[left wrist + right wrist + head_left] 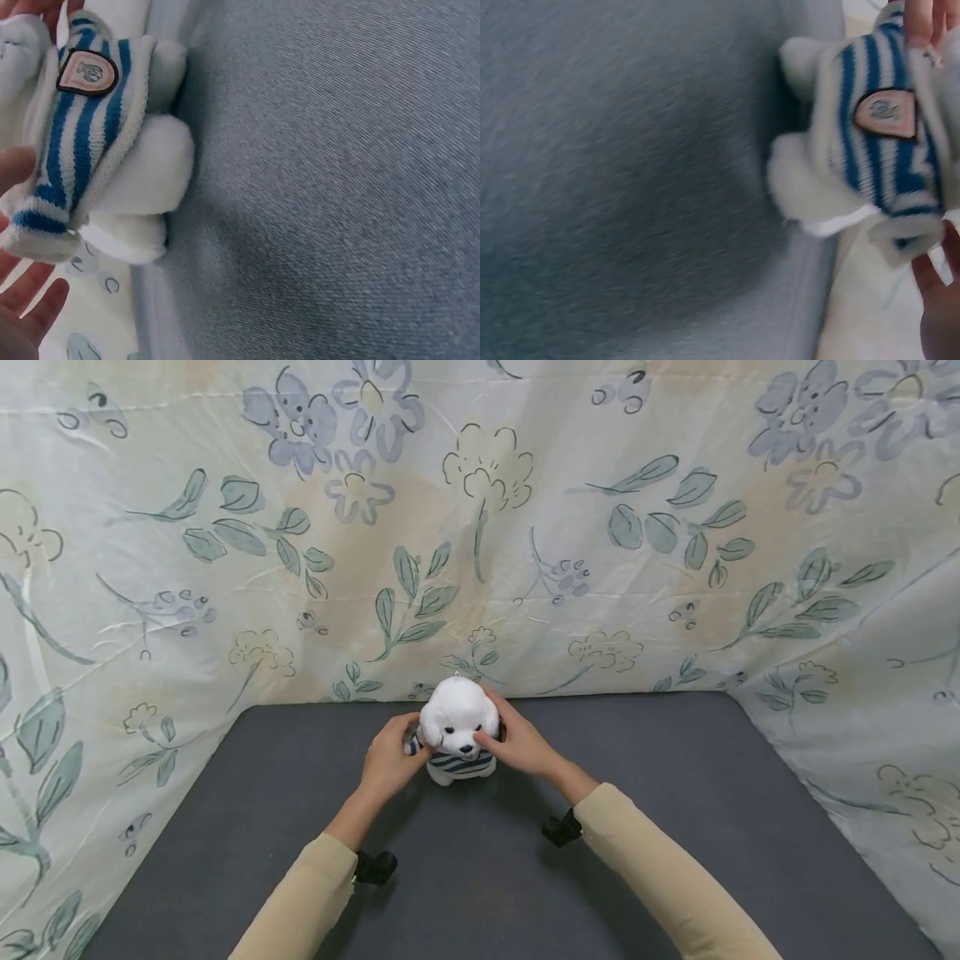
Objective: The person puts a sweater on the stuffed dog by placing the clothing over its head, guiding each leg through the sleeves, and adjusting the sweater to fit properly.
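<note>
Our left hand [390, 762] and right hand [517, 745] cup the toy dog [457, 727] from both sides, fingers curled round it, so it stays upright at the far edge of the counter [675, 827], against the floral sheet [480, 527].

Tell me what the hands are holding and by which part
Both hands hold the white plush dog in a blue-striped sweater: left hand at its side, right hand against its head and other side.
</note>
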The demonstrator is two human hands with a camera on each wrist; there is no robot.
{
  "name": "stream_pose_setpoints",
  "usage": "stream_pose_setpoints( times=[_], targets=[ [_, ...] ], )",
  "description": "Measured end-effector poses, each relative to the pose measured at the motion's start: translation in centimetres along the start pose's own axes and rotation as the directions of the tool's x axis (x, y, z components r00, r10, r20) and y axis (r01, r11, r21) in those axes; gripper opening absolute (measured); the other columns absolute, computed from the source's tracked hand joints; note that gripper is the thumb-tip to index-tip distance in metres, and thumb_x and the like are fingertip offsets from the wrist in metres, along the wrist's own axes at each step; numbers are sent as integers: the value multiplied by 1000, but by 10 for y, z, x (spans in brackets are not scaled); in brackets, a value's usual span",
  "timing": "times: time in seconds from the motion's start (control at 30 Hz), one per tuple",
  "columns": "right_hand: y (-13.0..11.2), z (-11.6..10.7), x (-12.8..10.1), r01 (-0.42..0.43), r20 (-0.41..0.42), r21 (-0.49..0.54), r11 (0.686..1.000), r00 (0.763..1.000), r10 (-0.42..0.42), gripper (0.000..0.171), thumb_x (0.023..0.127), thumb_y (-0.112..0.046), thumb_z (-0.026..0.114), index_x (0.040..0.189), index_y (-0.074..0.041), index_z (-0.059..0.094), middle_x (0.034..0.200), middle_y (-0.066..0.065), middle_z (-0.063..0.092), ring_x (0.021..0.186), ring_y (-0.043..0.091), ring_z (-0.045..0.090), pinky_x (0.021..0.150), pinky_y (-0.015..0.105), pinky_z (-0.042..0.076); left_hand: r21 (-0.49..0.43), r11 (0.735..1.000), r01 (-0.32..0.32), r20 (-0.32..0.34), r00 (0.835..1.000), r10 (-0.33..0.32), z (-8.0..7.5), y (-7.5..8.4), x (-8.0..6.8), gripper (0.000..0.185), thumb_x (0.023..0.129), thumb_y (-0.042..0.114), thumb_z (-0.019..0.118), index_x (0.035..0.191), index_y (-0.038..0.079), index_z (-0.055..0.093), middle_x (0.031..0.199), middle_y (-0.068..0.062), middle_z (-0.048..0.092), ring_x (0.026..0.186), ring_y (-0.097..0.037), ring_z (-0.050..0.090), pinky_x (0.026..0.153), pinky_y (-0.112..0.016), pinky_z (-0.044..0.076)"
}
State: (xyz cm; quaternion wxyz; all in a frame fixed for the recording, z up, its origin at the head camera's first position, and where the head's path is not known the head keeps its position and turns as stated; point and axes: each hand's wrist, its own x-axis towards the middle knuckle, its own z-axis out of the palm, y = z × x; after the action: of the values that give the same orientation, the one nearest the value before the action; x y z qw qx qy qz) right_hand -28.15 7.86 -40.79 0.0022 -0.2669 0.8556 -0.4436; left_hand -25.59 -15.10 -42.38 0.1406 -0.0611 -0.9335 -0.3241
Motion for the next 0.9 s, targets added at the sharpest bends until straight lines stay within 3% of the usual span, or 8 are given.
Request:
stream_pose_setpoints(
  times=[0.3, 0.4, 0.5, 0.73, 0.9],
  targets=[
    [22, 8, -5, 58, 10, -105, 993, 998, -57, 80, 85, -25, 66, 148, -16, 17, 147, 9, 29, 132, 22, 33, 103, 43, 34, -87, 996, -13, 110, 994, 23, 3, -11, -5, 81, 75, 30, 76, 143, 14, 34, 140, -12, 41, 124, -33, 43, 95, -53, 38],
    [23, 10, 0, 107, 13, -99, 989, 994, -107, 70, 84, -19, 67, 143, -13, 29, 139, 10, 39, 127, 22, 39, 101, 41, 36, -117, 993, -15, 117, 993, 29, 7, -13, -4, 81, 75, 31, 76, 143, 16, 34, 140, -11, 41, 125, -32, 42, 96, -52, 37],
    [23, 12, 5, 111, 20, -80, 991, 994, -110, 61, 83, -13, 67, 136, -10, 38, 131, 10, 46, 115, 21, 48, 95, 39, 40, -146, 989, 0, 105, 994, 15, 12, -11, -2, 79, 75, 30, 76, 141, 15, 36, 138, -10, 45, 125, -30, 44, 97, -51, 37],
    [23, 25, 8, -60, -56, -37, 998, 997, 58, 55, 82, -12, 65, 132, -6, 42, 119, 12, 54, 92, 24, 54, 76, 40, 43, -216, 975, 47, 53, 998, -36, 22, -6, 0, 66, 76, 27, 75, 133, 12, 45, 129, -13, 54, 117, -32, 51, 91, -50, 42],
    [21, 31, 9, -53, -111, -8, 999, 992, 52, 48, 83, -16, 62, 127, -6, 47, 108, 11, 57, 78, 22, 52, 66, 37, 40, -232, 972, 47, -16, 999, -52, 24, -4, 0, 59, 76, 25, 75, 128, 12, 51, 121, -14, 60, 109, -32, 57, 85, -48, 46]
  ],
)
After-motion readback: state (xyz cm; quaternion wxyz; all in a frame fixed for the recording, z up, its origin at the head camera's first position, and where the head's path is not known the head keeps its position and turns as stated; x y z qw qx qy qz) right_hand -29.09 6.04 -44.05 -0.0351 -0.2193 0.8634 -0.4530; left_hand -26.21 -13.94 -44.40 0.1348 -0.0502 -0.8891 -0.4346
